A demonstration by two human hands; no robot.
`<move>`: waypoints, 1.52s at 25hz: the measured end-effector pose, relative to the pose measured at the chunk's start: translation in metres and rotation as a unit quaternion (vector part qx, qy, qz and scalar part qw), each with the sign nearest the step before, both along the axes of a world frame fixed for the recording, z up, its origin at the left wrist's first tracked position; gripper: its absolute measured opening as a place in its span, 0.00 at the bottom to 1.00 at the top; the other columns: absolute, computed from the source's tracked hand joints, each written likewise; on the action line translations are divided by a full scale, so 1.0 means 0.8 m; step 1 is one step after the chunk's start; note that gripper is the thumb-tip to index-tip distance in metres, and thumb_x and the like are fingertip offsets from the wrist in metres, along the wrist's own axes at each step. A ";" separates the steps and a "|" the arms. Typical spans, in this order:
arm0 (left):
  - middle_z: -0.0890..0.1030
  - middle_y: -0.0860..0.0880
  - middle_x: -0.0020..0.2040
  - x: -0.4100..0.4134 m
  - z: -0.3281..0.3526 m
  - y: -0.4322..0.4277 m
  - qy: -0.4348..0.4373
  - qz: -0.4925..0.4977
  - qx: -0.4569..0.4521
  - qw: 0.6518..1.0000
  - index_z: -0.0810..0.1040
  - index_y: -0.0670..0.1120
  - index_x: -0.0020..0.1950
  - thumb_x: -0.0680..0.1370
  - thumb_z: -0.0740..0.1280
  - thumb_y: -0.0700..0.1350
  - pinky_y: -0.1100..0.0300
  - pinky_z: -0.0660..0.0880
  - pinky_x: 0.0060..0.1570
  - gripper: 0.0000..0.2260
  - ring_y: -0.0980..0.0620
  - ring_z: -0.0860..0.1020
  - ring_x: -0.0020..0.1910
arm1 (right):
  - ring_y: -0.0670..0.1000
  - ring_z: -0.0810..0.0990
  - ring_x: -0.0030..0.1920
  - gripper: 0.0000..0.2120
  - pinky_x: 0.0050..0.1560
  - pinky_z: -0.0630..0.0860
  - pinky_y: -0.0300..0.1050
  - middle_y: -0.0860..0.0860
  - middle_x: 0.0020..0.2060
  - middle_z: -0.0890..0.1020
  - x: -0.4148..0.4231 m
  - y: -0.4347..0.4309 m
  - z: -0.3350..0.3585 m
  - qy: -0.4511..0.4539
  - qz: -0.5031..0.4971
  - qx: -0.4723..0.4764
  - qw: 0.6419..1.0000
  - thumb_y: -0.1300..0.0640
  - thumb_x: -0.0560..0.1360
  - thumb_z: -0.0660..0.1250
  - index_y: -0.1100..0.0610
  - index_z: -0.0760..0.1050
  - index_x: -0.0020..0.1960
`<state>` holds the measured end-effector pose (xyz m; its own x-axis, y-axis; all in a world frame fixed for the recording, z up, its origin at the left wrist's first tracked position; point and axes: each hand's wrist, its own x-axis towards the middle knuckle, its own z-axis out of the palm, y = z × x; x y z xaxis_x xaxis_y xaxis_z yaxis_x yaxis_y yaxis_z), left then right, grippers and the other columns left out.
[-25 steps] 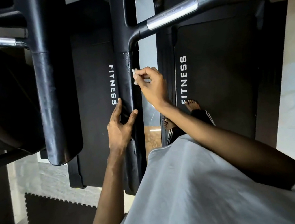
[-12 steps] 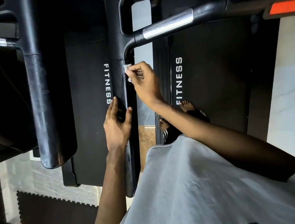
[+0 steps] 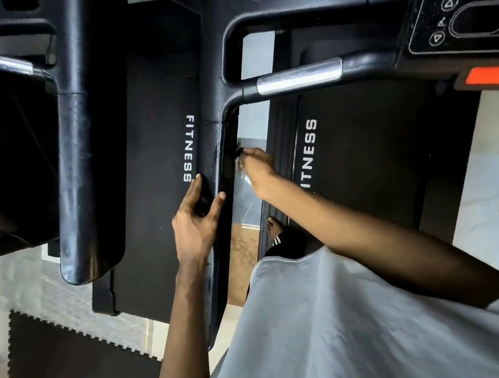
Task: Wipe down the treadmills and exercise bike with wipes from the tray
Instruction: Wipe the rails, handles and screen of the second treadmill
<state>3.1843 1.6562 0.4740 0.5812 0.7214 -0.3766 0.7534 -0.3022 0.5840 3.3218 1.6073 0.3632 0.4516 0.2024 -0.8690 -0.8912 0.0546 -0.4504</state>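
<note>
Progress partial, by my reading. Right hand works the inner face of the black handrail on the right treadmill, fingers pinched tight on a wipe that is mostly hidden and blurred. Left hand braces the same rail lower down, fingers straight, thumb spread across it. Console, chrome grip and the left treadmill probably remain. Exercise bike and tray not in view.

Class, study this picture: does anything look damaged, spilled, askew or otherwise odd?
Nothing is spilled or broken. Only the control panel stands out: pale specks dot its dark face, so it looks dusty and not yet wiped.
</note>
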 end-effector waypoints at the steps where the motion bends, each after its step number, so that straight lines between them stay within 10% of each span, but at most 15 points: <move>1: 0.73 0.60 0.72 0.001 0.002 0.002 0.004 0.002 -0.010 1.000 0.71 0.58 0.75 0.75 0.74 0.59 0.61 0.66 0.73 0.29 0.66 0.69 0.70 | 0.45 0.75 0.28 0.13 0.29 0.72 0.34 0.52 0.32 0.78 -0.004 -0.005 0.005 0.020 -0.007 0.026 0.999 0.71 0.78 0.64 0.55 0.76 0.42; 7: 0.71 0.59 0.74 -0.001 0.011 0.006 0.012 -0.008 -0.036 0.999 0.69 0.61 0.76 0.74 0.74 0.60 0.64 0.65 0.73 0.31 0.63 0.68 0.72 | 0.38 0.81 0.38 0.04 0.46 0.81 0.39 0.51 0.43 0.82 0.011 -0.016 0.068 -0.246 -0.009 0.032 0.969 0.69 0.77 0.68 0.64 0.78 0.51; 13: 0.71 0.61 0.74 -0.010 0.007 0.006 0.008 0.001 -0.037 0.999 0.70 0.57 0.76 0.74 0.74 0.59 0.85 0.56 0.61 0.32 0.68 0.66 0.70 | 0.48 0.80 0.53 0.07 0.60 0.75 0.36 0.54 0.52 0.79 0.022 -0.041 0.088 -0.669 0.281 -0.057 0.686 0.65 0.79 0.66 0.61 0.82 0.53; 21: 0.68 0.55 0.77 -0.022 -0.009 0.019 -0.024 -0.009 -0.072 0.997 0.67 0.51 0.78 0.75 0.73 0.59 0.70 0.59 0.69 0.35 0.60 0.66 0.74 | 0.54 0.73 0.56 0.16 0.60 0.77 0.49 0.56 0.53 0.77 0.034 0.000 0.125 -0.659 0.600 -0.113 0.439 0.75 0.74 0.64 0.63 0.81 0.58; 26: 0.64 0.52 0.79 -0.035 -0.031 0.029 -0.038 0.003 -0.131 0.991 0.60 0.50 0.81 0.74 0.74 0.60 0.64 0.59 0.72 0.41 0.56 0.63 0.76 | 0.55 0.73 0.57 0.17 0.61 0.77 0.50 0.58 0.55 0.76 0.053 0.027 0.132 -0.647 0.600 -0.205 0.424 0.75 0.75 0.62 0.65 0.80 0.60; 31: 0.66 0.51 0.78 -0.048 -0.052 0.032 -0.051 0.016 -0.154 0.987 0.60 0.53 0.81 0.71 0.72 0.67 0.50 0.64 0.75 0.43 0.53 0.65 0.76 | 0.55 0.73 0.57 0.17 0.59 0.76 0.48 0.55 0.57 0.77 -0.003 0.038 0.141 -0.604 0.722 -0.108 0.319 0.70 0.74 0.64 0.63 0.80 0.61; 38: 0.65 0.50 0.78 -0.054 -0.066 0.026 -0.036 -0.001 -0.093 0.995 0.60 0.50 0.81 0.70 0.61 0.75 0.48 0.62 0.76 0.46 0.50 0.64 0.76 | 0.56 0.73 0.64 0.27 0.65 0.74 0.53 0.53 0.65 0.75 0.033 0.056 0.148 -0.589 0.705 -0.267 0.293 0.70 0.69 0.63 0.58 0.76 0.67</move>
<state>3.1410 1.6770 0.4215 0.6138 0.6414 -0.4602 0.7063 -0.1859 0.6831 3.3481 1.6520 0.4812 0.2966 0.8858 -0.3570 0.9307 -0.3519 -0.0997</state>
